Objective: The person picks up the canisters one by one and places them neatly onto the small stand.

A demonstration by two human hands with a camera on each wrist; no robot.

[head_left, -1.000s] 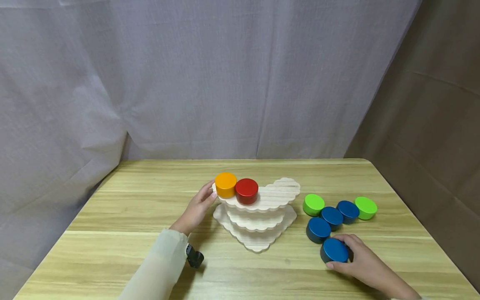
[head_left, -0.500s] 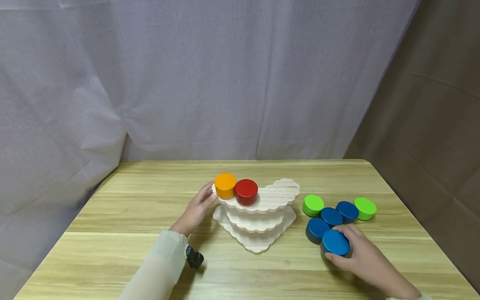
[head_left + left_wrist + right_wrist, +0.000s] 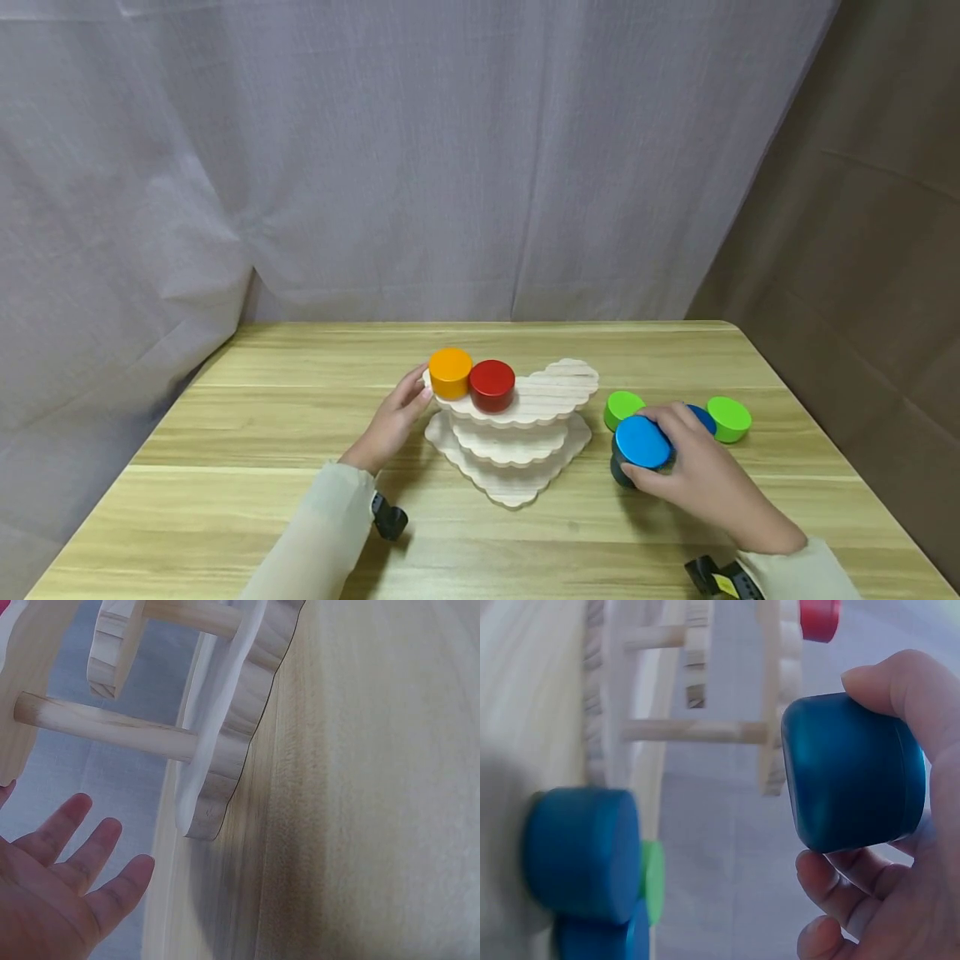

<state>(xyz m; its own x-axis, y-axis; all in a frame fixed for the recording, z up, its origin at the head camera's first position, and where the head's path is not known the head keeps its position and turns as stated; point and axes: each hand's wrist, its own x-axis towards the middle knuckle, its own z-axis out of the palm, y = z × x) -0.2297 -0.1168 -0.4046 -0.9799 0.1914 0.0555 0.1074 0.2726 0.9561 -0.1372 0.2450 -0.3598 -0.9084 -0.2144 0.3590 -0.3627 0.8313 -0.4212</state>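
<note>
My left hand [image 3: 390, 421] touches the left end of a tiered wooden stand [image 3: 540, 396] with scalloped edges. In the left wrist view, several fingers [image 3: 120, 892] are spread and relaxed below the stand's dowel [image 3: 105, 729]. On the top board, an orange round block [image 3: 450, 375] sits at the left end, with a red round block [image 3: 492, 387] against it. My right hand [image 3: 705, 475] grips a blue round block [image 3: 642, 442], thumb on one side and fingers on the other. This block is raised and overlaps another blue block [image 3: 621, 475] in the head view.
Two green blocks [image 3: 728, 419] and more blue ones [image 3: 581, 855] lie on the wooden table [image 3: 300, 358] right of the stand. My right hand hides some of them in the head view. A grey curtain [image 3: 390, 167] hangs behind the table.
My right hand has lifted the blue block from the table and carried it away from me and slightly left. The left hand and the stand keep their places.
</note>
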